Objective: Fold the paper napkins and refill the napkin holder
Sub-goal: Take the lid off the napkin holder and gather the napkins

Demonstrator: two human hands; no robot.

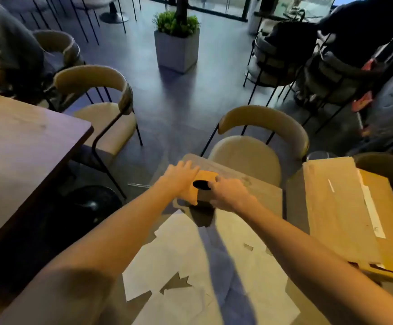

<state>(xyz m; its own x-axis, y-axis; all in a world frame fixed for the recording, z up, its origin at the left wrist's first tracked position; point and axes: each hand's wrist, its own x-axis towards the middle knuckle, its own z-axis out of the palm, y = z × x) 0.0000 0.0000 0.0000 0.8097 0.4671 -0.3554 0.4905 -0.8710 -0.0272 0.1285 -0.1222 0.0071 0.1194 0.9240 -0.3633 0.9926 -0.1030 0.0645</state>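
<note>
With the left hand spread flat against the napkin holder and the right hand curled round its other side, at the worktop's far end beyond the loose paper napkins, I would draw it near evenly, so it stays upright.

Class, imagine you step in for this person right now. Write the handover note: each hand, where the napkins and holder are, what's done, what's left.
Left hand: fingers straight, laid on the napkin holder at the far edge of the table.
Right hand: grips the holder's right side.
Paper napkins: loose white sheets, flat and overlapping, nearer the person.
Done: nothing visibly folded; no napkins seen in the holder.
Left: fold the sheets and load the holder.
</note>
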